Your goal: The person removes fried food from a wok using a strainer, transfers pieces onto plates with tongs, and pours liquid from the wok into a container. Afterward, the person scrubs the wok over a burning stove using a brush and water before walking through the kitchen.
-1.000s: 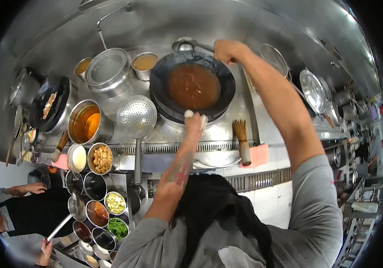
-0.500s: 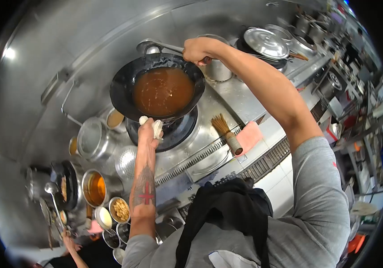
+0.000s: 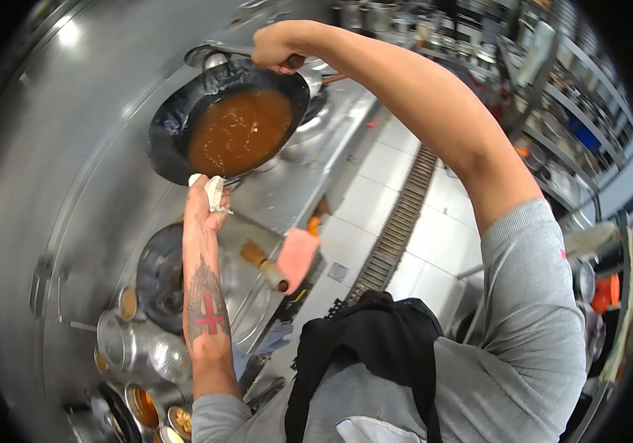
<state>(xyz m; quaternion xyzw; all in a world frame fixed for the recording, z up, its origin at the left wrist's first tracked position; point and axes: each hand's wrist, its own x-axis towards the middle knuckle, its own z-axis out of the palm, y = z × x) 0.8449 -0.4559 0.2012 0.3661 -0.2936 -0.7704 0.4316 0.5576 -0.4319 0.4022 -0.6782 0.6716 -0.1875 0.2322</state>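
A black wok (image 3: 169, 133) of brown broth (image 3: 242, 125) is held up over the counter, slightly tilted. My left hand (image 3: 200, 207) is closed on its near edge through a folded white cloth (image 3: 214, 193). At the far side, my right hand (image 3: 276, 48) grips the wooden end of a metal ladle (image 3: 236, 51). The ladle reaches across the wok's far loop handle (image 3: 214, 60) and appears hooked on it; the exact contact is unclear.
Behind my left forearm is the dark burner (image 3: 160, 269). A bamboo brush (image 3: 261, 264) and a pink cloth (image 3: 298, 258) lie at the counter's front edge. Metal strainers and pots (image 3: 113, 336) stand lower left. A floor grate (image 3: 397, 229) runs through white tiles.
The wok has travelled off the burner and along the counter to the right, with both hands keeping hold. My view has turned right, showing more floor and shelving.
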